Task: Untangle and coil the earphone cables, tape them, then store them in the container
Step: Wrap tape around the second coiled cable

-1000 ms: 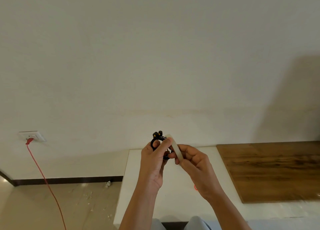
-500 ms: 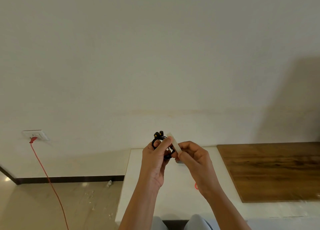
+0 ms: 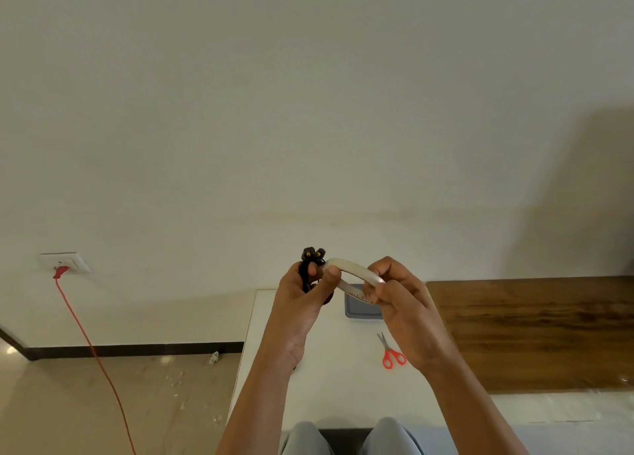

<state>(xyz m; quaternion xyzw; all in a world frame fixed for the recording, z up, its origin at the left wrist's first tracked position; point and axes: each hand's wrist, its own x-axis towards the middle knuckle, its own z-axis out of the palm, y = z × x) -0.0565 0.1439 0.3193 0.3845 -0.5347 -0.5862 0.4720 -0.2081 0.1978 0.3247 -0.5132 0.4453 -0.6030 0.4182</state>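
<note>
Black earphones (image 3: 311, 260), left hand (image 3: 300, 305) — tape roll (image 3: 353, 271), right hand (image 3: 403, 305) — raised above table (image 3: 338, 386).

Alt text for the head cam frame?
The left hand grips coiled black earphones while the right hand holds a tape roll up to them, above a white table. A grey container and red scissors lie on the table.
</note>
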